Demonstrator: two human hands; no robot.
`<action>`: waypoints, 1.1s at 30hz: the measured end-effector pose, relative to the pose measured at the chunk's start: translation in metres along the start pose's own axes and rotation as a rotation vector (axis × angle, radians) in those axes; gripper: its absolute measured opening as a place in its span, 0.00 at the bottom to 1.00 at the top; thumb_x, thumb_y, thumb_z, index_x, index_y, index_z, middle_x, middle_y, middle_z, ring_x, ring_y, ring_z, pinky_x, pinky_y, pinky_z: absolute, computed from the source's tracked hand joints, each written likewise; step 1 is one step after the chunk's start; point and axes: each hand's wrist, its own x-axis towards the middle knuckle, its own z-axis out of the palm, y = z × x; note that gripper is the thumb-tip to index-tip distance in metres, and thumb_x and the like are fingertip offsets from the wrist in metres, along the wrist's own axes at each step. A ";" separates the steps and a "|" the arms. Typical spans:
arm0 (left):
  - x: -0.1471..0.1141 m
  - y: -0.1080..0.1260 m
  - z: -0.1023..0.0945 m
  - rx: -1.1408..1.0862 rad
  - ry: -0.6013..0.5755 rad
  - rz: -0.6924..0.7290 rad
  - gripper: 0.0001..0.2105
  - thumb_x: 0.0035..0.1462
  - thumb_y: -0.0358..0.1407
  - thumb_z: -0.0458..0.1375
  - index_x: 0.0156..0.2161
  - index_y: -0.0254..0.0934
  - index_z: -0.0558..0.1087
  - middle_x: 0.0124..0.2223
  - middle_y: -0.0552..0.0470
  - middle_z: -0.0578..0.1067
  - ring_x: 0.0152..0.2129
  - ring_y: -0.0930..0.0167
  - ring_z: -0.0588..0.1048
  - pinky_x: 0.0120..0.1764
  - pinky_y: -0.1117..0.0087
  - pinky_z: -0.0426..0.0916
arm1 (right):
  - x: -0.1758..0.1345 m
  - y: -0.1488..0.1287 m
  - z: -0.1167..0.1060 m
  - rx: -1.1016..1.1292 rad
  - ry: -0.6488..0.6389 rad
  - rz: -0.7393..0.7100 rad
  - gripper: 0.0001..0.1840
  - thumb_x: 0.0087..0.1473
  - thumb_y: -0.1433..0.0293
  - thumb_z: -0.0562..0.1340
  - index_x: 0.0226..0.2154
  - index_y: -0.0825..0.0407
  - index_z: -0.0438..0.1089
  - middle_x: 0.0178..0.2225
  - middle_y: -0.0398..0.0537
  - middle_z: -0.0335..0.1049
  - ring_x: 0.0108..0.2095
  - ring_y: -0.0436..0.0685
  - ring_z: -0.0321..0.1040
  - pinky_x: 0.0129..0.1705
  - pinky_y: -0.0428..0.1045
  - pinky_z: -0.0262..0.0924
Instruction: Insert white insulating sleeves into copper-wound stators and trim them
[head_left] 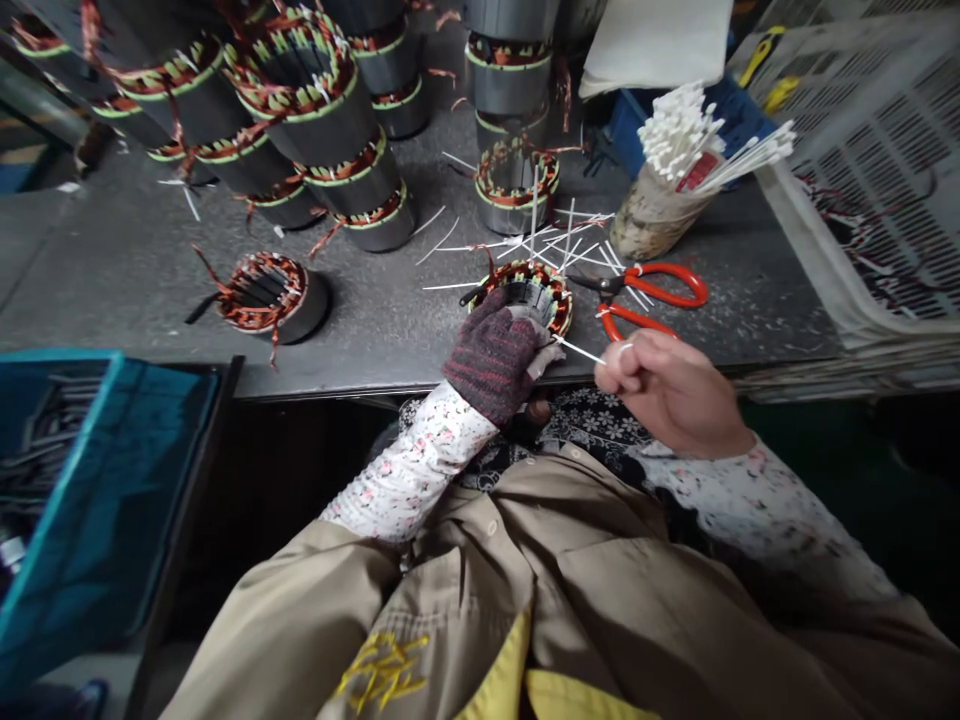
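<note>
My left hand, in a dark knitted glove, grips the near rim of a motor stator with copper windings at the table's front edge. Two white cable ties stand upright from its far rim. My bare right hand is closed on the free end of another white cable tie, which runs taut from the stator's near right side. Red-handled scissors lie just beyond my right hand, blades toward the stator. Loose white strips are strewn behind the stator.
Stacked stators fill the back left, with a single stator nearer the front. A cup of white cable ties stands at the right, beside a white slatted crate. A teal bin is at the lower left.
</note>
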 end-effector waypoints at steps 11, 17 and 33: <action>-0.001 -0.005 0.002 -0.095 -0.061 0.037 0.08 0.60 0.40 0.62 0.35 0.37 0.71 0.36 0.51 0.79 0.39 0.67 0.79 0.59 0.53 0.69 | 0.053 0.010 0.026 -0.234 0.220 -0.264 0.18 0.59 0.52 0.57 0.26 0.47 0.60 0.31 0.46 0.68 0.32 0.55 0.69 0.36 0.55 0.68; 0.002 0.004 -0.004 -0.005 -0.089 -0.011 0.23 0.59 0.46 0.64 0.52 0.32 0.70 0.57 0.39 0.74 0.57 0.60 0.72 0.61 0.53 0.67 | 0.052 -0.004 -0.086 -1.553 0.061 -0.159 0.20 0.45 0.65 0.64 0.42 0.53 0.73 0.48 0.60 0.74 0.46 0.68 0.70 0.48 0.63 0.66; 0.007 -0.019 -0.029 0.214 -0.438 0.163 0.23 0.61 0.55 0.57 0.44 0.36 0.78 0.38 0.48 0.80 0.41 0.65 0.78 0.62 0.56 0.63 | 0.060 -0.009 -0.042 -1.789 -0.099 -0.234 0.31 0.54 0.57 0.59 0.55 0.58 0.69 0.44 0.63 0.76 0.45 0.69 0.70 0.43 0.58 0.62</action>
